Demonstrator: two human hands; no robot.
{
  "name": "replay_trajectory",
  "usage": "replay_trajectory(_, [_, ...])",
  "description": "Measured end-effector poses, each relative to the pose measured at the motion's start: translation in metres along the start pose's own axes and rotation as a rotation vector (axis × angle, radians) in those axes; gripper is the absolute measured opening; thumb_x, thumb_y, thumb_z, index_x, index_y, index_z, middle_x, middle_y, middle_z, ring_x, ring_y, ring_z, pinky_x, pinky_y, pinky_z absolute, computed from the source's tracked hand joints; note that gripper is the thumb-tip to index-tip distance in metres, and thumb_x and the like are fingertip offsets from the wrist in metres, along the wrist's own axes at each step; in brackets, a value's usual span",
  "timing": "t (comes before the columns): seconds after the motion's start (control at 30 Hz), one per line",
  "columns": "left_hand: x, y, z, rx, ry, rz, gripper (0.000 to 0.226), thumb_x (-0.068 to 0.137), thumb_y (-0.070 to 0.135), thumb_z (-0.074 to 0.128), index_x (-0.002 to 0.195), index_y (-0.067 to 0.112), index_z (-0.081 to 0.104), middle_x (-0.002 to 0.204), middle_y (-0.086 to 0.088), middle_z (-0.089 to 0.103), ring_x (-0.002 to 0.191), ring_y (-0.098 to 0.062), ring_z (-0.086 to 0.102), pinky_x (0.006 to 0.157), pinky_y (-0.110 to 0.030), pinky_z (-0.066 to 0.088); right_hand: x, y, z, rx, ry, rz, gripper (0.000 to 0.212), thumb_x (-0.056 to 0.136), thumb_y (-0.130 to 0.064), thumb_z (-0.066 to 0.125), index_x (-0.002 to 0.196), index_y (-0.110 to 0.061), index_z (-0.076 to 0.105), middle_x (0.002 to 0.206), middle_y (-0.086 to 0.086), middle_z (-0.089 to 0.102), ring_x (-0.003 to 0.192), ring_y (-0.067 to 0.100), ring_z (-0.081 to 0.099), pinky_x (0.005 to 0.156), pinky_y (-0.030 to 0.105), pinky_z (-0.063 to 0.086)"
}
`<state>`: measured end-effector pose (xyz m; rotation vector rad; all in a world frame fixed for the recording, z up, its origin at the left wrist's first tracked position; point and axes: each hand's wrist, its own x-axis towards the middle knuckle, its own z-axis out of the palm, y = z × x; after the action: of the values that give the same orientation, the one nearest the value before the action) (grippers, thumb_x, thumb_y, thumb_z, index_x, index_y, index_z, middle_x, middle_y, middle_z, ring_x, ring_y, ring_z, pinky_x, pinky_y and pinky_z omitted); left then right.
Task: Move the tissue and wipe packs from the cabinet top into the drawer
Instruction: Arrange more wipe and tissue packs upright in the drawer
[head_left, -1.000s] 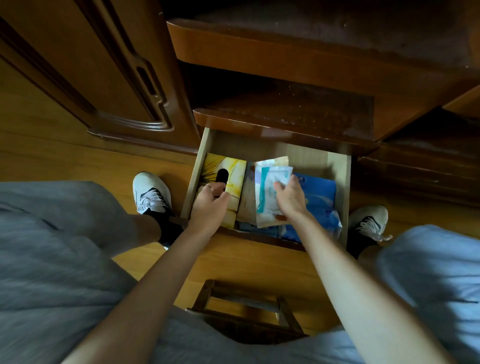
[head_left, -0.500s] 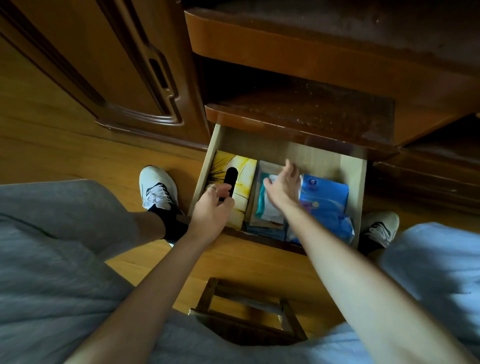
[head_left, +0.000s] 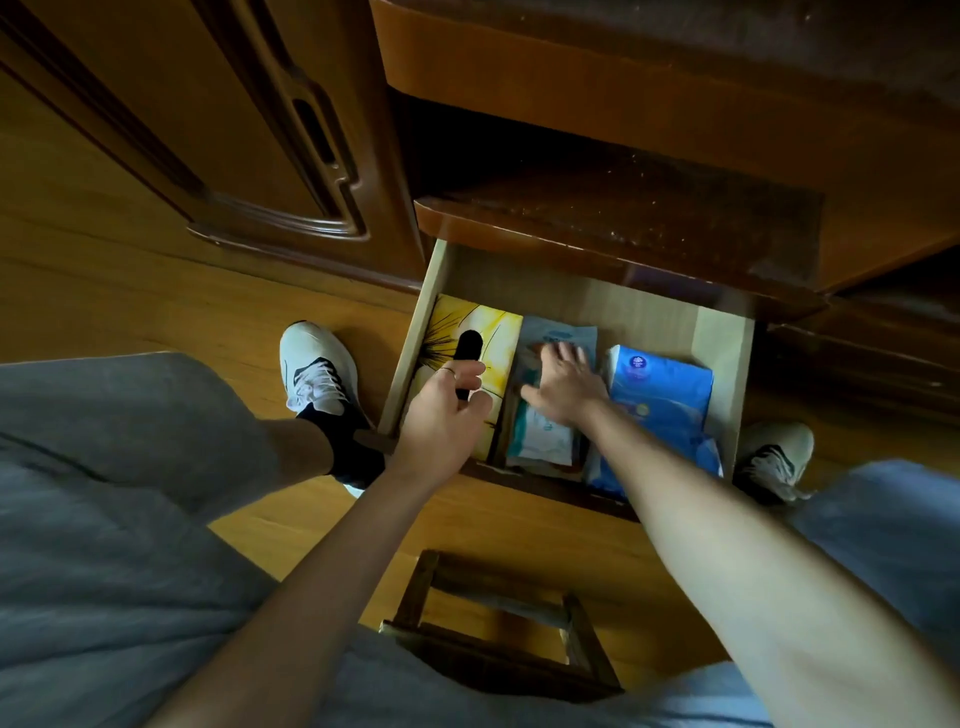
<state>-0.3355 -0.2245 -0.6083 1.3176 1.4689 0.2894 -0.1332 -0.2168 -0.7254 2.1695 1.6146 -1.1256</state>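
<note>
With the right hand (head_left: 563, 387) spread flat, fingers released on the wipe pack (head_left: 543, 441) in the drawer (head_left: 724, 343), and left hand (head_left: 441, 415) loosely curled, grasping nothing, over the yellow tissue box (head_left: 491, 325), packs standing proud might jam closing.

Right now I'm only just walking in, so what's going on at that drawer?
A seated person is packing the open drawer. The right hand lies flat on the white-and-teal wipe pack in the middle. The left hand rests on the yellow tissue box. A blue tissue pack lies alongside.
</note>
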Motion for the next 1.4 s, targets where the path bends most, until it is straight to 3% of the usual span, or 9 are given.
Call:
replay_trajectory(0.23, [-0.001,-0.004,0.007,-0.004,-0.022,-0.024,0.037,0.101,0.021,0.053,0.138,0.022,0.055,0.125,0.004,0.061,0.097,-0.004,0.060,0.072,-0.020,0.049,0.021,0.002,-0.030,0.079,0.146,-0.004,0.077,0.093,-0.064,0.047,0.158,-0.029,0.025,0.168,-0.001,0.020,0.151,0.033,0.021,0.112,0.058,0.030])
replay_trajectory(0.33, [-0.002,-0.002,0.005,-0.007,-0.012,0.000,0.037,0.101,0.020,0.053,0.137,0.020,0.055,0.125,0.004,0.061,0.101,-0.005,0.060,0.080,-0.024,0.050,0.028,0.013,-0.034,0.078,0.069,0.002,0.072,0.096,-0.054,0.044,0.161,-0.030,0.023,0.172,-0.004,0.012,0.156,0.030,0.012,0.119,0.057,0.022])
replay_trajectory(0.47, [0.001,-0.002,0.007,0.000,-0.022,-0.013,0.035,0.101,0.021,0.053,0.137,0.020,0.056,0.124,0.004,0.062,0.102,-0.004,0.059,0.084,-0.026,0.050,0.035,0.014,-0.038,-0.006,0.043,0.068,0.059,0.105,-0.042,0.034,0.161,-0.024,0.027,0.170,0.003,0.018,0.148,0.035,0.033,0.113,0.046,0.034])
replay_trajectory(0.63, [0.004,-0.004,0.010,0.039,-0.039,0.014,0.035,0.101,0.022,0.053,0.136,0.022,0.056,0.125,0.003,0.063,0.100,-0.001,0.059,0.073,-0.013,0.048,0.024,-0.001,-0.025,-0.194,0.018,0.112,0.049,0.102,-0.020,0.037,0.150,-0.010,0.042,0.157,0.018,0.032,0.141,0.043,0.036,0.110,0.051,0.038])
replay_trajectory(0.8, [0.008,-0.015,0.017,0.824,0.051,0.254,0.053,0.100,0.036,0.048,0.148,0.013,0.045,0.153,-0.008,0.045,0.147,-0.030,0.029,0.116,-0.045,0.032,0.016,0.000,-0.019,-0.180,0.048,0.096,0.042,0.100,-0.014,0.043,0.141,-0.009,0.048,0.146,0.017,0.038,0.133,0.044,0.039,0.107,0.051,0.039])
replay_trajectory(0.97, [0.008,-0.026,0.023,1.019,-0.113,0.065,0.039,0.102,0.042,0.043,0.099,0.010,0.066,0.148,-0.016,0.049,0.154,-0.029,0.012,0.096,-0.045,0.051,0.006,-0.004,-0.027,0.003,0.165,0.081,0.055,0.107,-0.038,0.032,0.159,-0.022,0.027,0.165,0.009,0.026,0.148,0.036,0.027,0.117,0.055,0.027])
replay_trajectory(1.13, [0.012,-0.036,0.023,1.016,-0.160,0.089,0.036,0.101,0.039,0.044,0.100,0.009,0.064,0.135,-0.015,0.061,0.156,-0.026,-0.004,0.099,-0.046,0.047,-0.024,-0.007,-0.033,0.105,0.250,-0.050,0.055,0.108,-0.036,0.038,0.159,-0.017,0.028,0.164,0.009,0.029,0.149,0.031,0.026,0.118,0.046,0.025])
replay_trajectory(1.23, [0.011,-0.031,0.019,0.963,-0.164,0.104,0.030,0.098,0.040,0.048,0.090,0.014,0.061,0.129,-0.016,0.061,0.153,-0.032,0.014,0.095,-0.046,0.047,-0.054,-0.009,-0.045,0.188,0.273,-0.102,0.056,0.107,-0.033,0.042,0.159,-0.018,0.028,0.163,0.009,0.030,0.149,0.031,0.027,0.118,0.045,0.026])
replay_trajectory(1.4, [0.001,0.025,0.006,0.892,-0.026,0.269,0.054,0.098,0.046,0.051,0.147,0.025,0.044,0.149,-0.007,0.045,0.131,-0.029,0.051,0.096,-0.042,0.051,-0.122,0.003,-0.090,0.350,0.335,-0.169,0.056,0.104,-0.034,0.051,0.156,-0.031,0.033,0.160,0.001,0.040,0.143,0.021,0.042,0.111,0.042,0.039])
